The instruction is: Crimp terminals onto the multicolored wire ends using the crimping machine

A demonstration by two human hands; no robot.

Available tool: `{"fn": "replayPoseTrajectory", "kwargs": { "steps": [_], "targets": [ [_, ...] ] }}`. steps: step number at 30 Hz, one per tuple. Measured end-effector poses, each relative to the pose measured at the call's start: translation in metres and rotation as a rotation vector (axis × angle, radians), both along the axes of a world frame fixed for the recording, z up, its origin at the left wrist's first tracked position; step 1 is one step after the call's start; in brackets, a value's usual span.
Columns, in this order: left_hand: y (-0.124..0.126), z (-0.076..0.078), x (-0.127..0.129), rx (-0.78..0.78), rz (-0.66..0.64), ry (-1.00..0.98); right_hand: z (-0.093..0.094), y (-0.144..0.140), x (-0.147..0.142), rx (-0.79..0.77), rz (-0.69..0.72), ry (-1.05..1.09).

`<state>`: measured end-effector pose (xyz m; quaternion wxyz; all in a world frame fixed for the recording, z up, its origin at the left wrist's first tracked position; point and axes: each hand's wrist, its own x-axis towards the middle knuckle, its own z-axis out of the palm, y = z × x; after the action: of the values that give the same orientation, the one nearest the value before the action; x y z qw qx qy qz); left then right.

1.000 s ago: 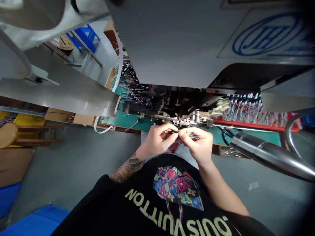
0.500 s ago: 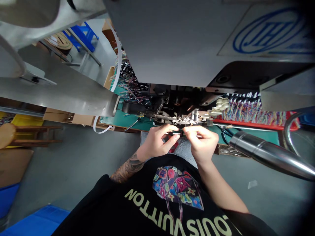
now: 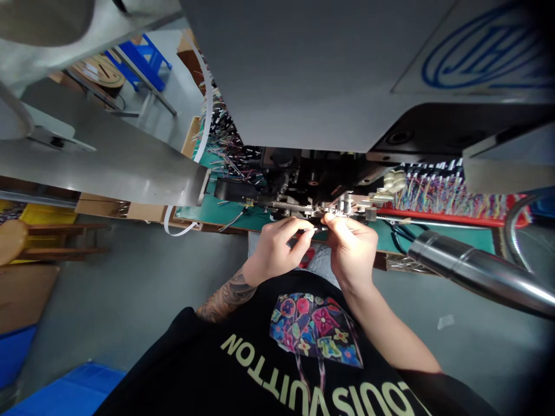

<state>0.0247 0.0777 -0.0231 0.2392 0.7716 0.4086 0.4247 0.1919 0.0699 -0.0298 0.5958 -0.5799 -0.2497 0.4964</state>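
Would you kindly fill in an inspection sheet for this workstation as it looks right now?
Surface: green mat under a grey machine.
Job's things: a thin wire piece pinched at the machine's metal tooling.
Clutter: loose coloured wires on the mat; more in a red tray.
Hands: left hand and right hand, fingers closed on the wire piece.
Cables: white strip hanging at left; dark cable on the mat.
Surroundings: shiny metal tube, wooden stool, yellow bin, cardboard boxes, grey floor.
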Motion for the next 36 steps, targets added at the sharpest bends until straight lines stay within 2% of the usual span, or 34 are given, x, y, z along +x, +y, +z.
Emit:
{"fn": "replayPoseTrajectory", "kwargs": {
  "steps": [10, 15, 17, 19, 22, 24, 26, 28, 30, 32, 34, 36],
  "targets": [
    [0.0, -0.002, 0.0, 0.015, 0.021, 0.02, 0.0, -0.001, -0.004, 0.019, -0.02, -0.005],
    [0.0, 0.0, -0.001, -0.02, 0.007, 0.038, -0.007, -0.003, -0.002, 0.069, 0.011, -0.136],
    [0.0, 0.001, -0.004, -0.107, -0.019, 0.01, -0.009, -0.007, 0.002, 0.097, 0.042, -0.22],
    [0.0, -0.001, -0.009, -0.273, -0.092, -0.088, -0.008, -0.015, 0.007, 0.151, 0.085, -0.31],
    [-0.001, -0.009, -0.016, -0.591, -0.237, -0.391, -0.006, -0.031, 0.012, 0.267, 0.172, -0.356],
    [-0.003, -0.016, -0.018, -0.752, -0.26, -0.569, -0.005, -0.04, 0.009, 0.308, 0.246, -0.366],
    [-0.007, -0.021, -0.016, -0.848, -0.245, -0.652, -0.004, -0.045, 0.003, 0.33, 0.296, -0.419],
    [-0.01, -0.024, -0.012, -0.878, -0.252, -0.668, -0.002, -0.046, -0.002, 0.353, 0.307, -0.488],
    [-0.012, -0.026, -0.01, -0.83, -0.275, -0.623, 0.0, -0.043, 0.002, 0.364, 0.344, -0.522],
    [-0.012, -0.029, -0.016, -0.685, -0.254, -0.466, 0.004, -0.038, 0.022, 0.354, 0.452, -0.539],
    [-0.008, -0.035, -0.031, -0.425, -0.117, -0.206, 0.007, -0.031, 0.058, 0.326, 0.604, -0.545],
    [-0.001, -0.043, -0.051, -0.152, 0.126, 0.081, 0.007, -0.025, 0.108, 0.223, 0.723, -0.531]
  ]
}}
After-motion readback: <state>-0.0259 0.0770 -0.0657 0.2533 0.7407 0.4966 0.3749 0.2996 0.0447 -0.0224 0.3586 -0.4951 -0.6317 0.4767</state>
